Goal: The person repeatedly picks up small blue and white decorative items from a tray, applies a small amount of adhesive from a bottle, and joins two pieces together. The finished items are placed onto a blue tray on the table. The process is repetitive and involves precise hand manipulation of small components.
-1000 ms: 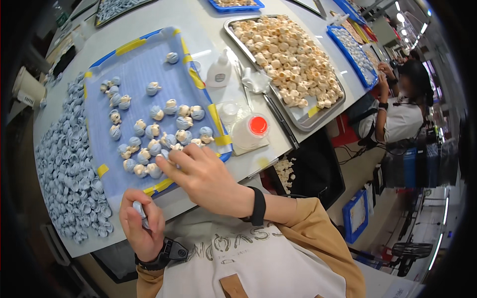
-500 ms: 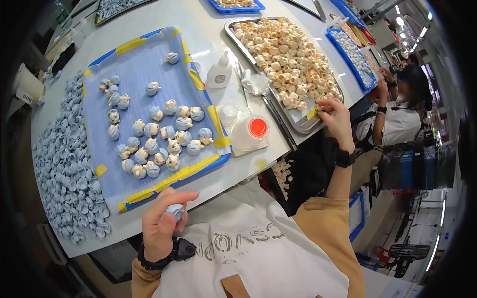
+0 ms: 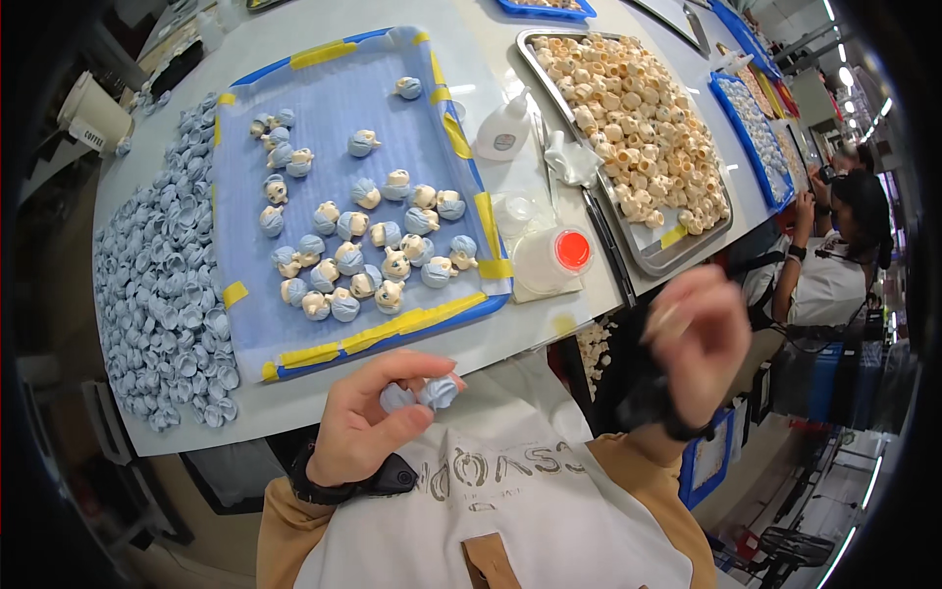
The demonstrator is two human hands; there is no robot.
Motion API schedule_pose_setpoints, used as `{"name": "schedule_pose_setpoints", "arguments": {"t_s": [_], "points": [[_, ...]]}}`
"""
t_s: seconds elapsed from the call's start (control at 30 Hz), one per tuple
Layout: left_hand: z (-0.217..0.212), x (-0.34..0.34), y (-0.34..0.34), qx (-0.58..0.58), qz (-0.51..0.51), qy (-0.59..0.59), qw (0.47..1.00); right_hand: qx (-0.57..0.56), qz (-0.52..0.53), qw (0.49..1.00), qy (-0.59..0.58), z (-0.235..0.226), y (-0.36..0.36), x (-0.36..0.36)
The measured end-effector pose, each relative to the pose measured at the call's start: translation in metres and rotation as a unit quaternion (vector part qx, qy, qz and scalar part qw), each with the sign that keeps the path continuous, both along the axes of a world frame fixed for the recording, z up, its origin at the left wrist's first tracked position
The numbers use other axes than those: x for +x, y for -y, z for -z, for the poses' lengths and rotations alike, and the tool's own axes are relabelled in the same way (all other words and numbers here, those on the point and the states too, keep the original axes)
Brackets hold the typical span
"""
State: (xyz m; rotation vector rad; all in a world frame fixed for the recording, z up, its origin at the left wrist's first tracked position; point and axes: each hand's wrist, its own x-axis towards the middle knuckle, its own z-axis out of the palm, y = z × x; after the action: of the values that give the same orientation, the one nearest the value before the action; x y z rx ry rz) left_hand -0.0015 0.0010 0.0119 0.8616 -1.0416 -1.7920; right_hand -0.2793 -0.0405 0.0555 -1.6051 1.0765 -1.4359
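Observation:
My left hand (image 3: 368, 417) is closed with two light blue shell-like hair pieces (image 3: 438, 393) between thumb and fingers, in front of my apron. Past the tray's near corner, my right hand (image 3: 702, 339) is smeared by motion. A small pale piece shows at its pinched fingertips, apparently a cream doll head. Many such hollow cream doll heads (image 3: 638, 118) fill the metal tray (image 3: 677, 257) beyond it. Ahead of my left hand, a blue-lined tray (image 3: 324, 108) with yellow tape holds several cream heads with blue hair (image 3: 395, 265) attached.
Loose blue hair pieces (image 3: 162, 304) are heaped at the left. Between the trays stand a white squeeze bottle (image 3: 503, 128), a clear jar with a red top (image 3: 549, 263) and black-handled tweezers (image 3: 610, 245). A paper cup (image 3: 96, 113) is far left; another person (image 3: 834, 265) sits right.
My right hand has left the metal tray's corner and come nearer to me. My left hand has shifted slightly right and turned, showing two blue pieces. The view has shifted too.

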Motion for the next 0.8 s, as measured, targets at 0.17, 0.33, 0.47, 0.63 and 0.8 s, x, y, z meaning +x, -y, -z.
{"name": "schedule_pose_setpoints", "arguments": {"t_s": [0.17,0.33,0.47,0.63,0.8], "points": [[-0.001,-0.005,0.001,-0.038,0.01,0.02,0.999,0.088,-0.318,0.943,-0.052,0.004,-0.006,0.061],[0.003,-0.003,-0.002,-0.035,-0.012,0.001,0.999,0.043,-0.265,0.956,-0.121,0.013,-0.008,0.069],[0.002,-0.007,-0.002,-0.037,0.006,0.005,0.999,0.003,-0.217,0.965,-0.149,0.017,-0.008,0.071],[0.003,-0.007,0.002,-0.036,0.007,0.034,0.999,-0.042,-0.219,0.963,-0.148,0.011,-0.008,0.064],[0.009,-0.005,-0.001,0.016,-0.197,-0.024,0.98,-0.029,0.035,0.979,-0.198,-0.006,0.012,0.024]]}}
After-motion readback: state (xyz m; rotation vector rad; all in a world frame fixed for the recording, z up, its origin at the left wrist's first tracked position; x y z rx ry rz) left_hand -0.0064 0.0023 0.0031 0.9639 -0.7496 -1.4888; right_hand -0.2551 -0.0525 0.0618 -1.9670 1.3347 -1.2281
